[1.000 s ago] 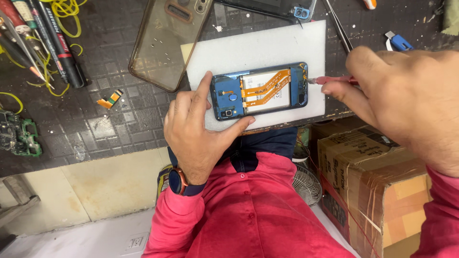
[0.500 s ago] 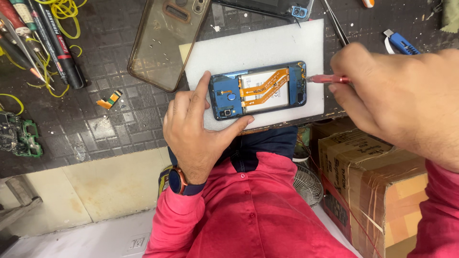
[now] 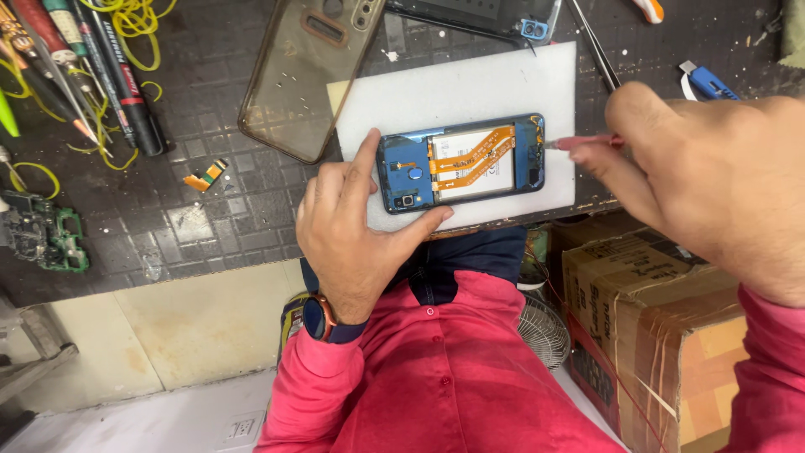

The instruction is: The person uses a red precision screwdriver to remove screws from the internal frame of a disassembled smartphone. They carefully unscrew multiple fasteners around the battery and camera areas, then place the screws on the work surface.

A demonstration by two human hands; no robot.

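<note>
The opened blue phone, back cover off with orange flex cables across its battery, lies flat lengthwise on the white pad at twelve o'clock.
</note>
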